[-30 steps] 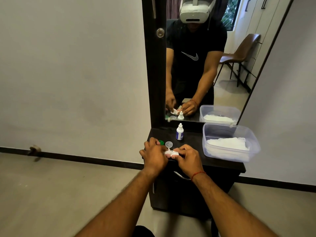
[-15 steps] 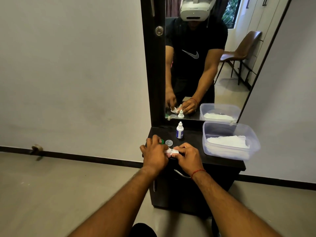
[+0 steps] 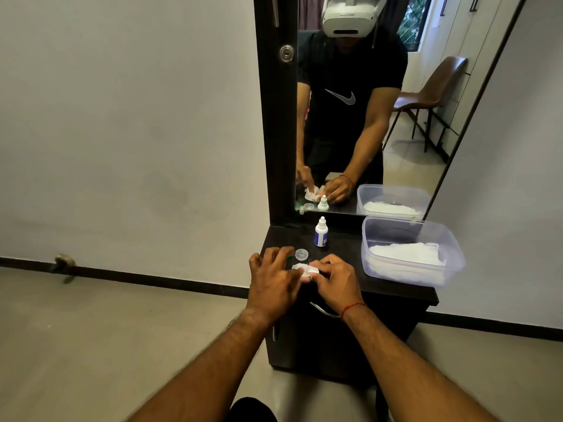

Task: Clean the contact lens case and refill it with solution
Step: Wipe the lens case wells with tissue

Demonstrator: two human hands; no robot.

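Note:
The white contact lens case (image 3: pixel 313 270) rests at the front of the dark cabinet top (image 3: pixel 344 269), pinched in my right hand (image 3: pixel 333 280). My left hand (image 3: pixel 271 277) presses a small white tissue (image 3: pixel 298 267) against the case's left side. A clear round cap (image 3: pixel 301 254) lies just behind my fingers, and a green cap (image 3: pixel 289 256) peeks out beside my left fingers. The small white solution bottle (image 3: pixel 321 232) with a blue label stands upright further back, near the mirror.
A clear plastic tub (image 3: pixel 408 226) holding white tissues occupies the right side of the cabinet top. A tall mirror (image 3: pixel 365 117) in a dark frame rises behind it. A metal drawer handle (image 3: pixel 323 312) sits below my right wrist. Bare floor lies to the left.
My hands stayed at the case, the left fingers shifting slightly as the tissue rubs it. The view tilted a little.

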